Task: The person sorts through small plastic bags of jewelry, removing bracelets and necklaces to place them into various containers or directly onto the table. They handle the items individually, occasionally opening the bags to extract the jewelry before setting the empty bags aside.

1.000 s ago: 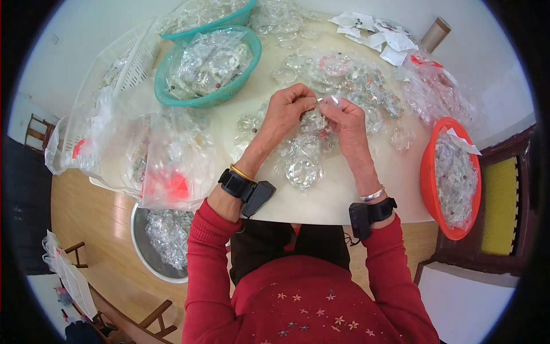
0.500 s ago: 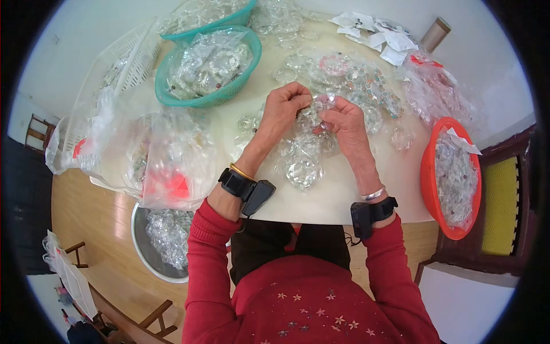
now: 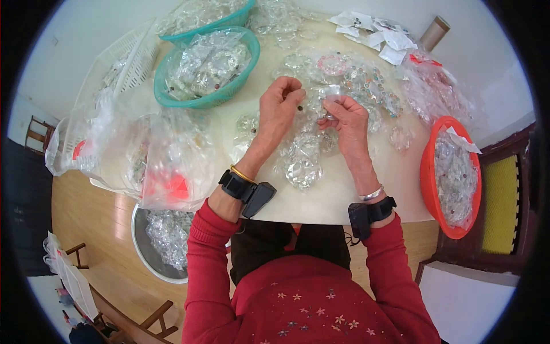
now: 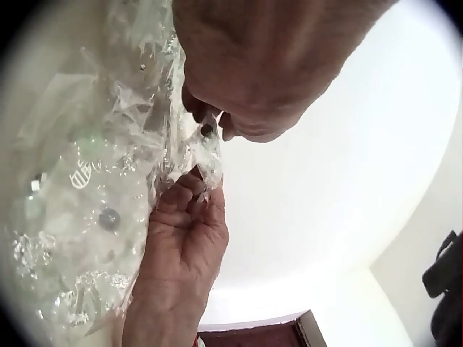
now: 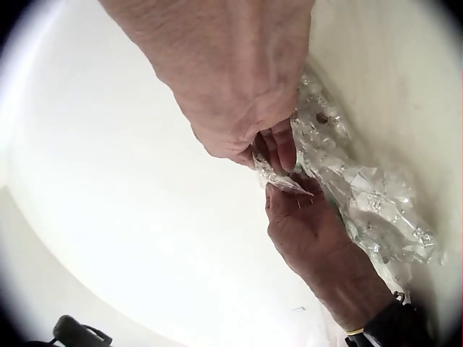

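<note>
Over a heap of clear plastic packets (image 3: 303, 163) on the table, both hands work at a small clear plastic bag (image 4: 209, 150) with a dark bead in it. My left hand (image 3: 278, 112) pinches one side of the bag between thumb and fingers. From the other side, my right hand (image 3: 350, 123) grips it with curled fingers, and a shiny flap stands up above the thumb. In the right wrist view the crinkled bag (image 5: 278, 179) spans the short gap between the fingertips. Part of the bag is hidden by the fingers.
Teal baskets (image 3: 252, 71) of packets stand at the back left, beside a large clear bag (image 3: 183, 155). A red basin (image 3: 427, 172) is at the right edge. White packets (image 3: 395, 43) lie at the back. A metal basin (image 3: 139, 241) sits below the table on the left.
My hands have drawn slightly apart. The left fingertips have moved left and a little up, and the right hand has turned, with the shiny flap now upright above its thumb.
</note>
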`<act>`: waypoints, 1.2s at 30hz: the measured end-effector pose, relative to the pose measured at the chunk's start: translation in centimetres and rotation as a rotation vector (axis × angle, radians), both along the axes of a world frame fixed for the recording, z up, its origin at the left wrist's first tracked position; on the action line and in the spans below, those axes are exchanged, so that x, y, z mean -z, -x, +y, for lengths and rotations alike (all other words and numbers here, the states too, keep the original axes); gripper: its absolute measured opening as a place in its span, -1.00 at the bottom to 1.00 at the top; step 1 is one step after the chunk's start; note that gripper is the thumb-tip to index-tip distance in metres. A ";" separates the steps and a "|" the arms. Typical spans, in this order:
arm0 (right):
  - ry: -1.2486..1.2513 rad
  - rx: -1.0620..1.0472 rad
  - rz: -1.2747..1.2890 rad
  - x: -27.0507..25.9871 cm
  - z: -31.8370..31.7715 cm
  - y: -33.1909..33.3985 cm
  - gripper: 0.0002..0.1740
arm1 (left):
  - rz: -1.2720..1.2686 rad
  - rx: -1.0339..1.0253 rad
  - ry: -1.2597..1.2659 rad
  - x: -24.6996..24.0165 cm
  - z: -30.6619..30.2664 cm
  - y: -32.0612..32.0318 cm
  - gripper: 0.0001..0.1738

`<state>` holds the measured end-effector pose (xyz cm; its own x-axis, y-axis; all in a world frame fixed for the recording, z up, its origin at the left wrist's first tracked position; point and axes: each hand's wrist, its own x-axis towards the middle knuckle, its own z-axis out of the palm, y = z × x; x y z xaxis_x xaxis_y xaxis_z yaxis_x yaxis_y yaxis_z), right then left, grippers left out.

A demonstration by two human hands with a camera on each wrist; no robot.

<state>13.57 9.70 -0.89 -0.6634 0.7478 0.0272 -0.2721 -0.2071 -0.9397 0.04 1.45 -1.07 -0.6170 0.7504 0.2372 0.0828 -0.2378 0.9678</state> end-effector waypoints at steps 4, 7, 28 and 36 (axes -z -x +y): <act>-0.005 0.046 0.042 -0.1 -0.1 0.2 -0.86 | 0.303 -0.186 -0.067 0.2 0.0 0.3 -0.87; -0.006 0.051 0.082 -0.3 -0.3 0.3 -0.88 | 0.685 -0.316 -0.102 0.0 0.0 0.3 -0.81; -0.083 0.055 0.094 -0.3 -0.2 0.2 -0.88 | 0.671 -0.032 0.121 -1.5 -1.2 -1.1 -0.75; -0.131 0.021 0.096 -0.2 -0.5 0.4 -0.84 | 0.680 -0.057 0.095 -1.2 -1.0 -0.9 -0.81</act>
<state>13.19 9.24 -0.68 -0.6373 0.7472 0.1884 -0.3652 -0.0776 -0.9277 0.90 0.42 0.16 -0.3938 0.7576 0.5206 0.6890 -0.1317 0.7127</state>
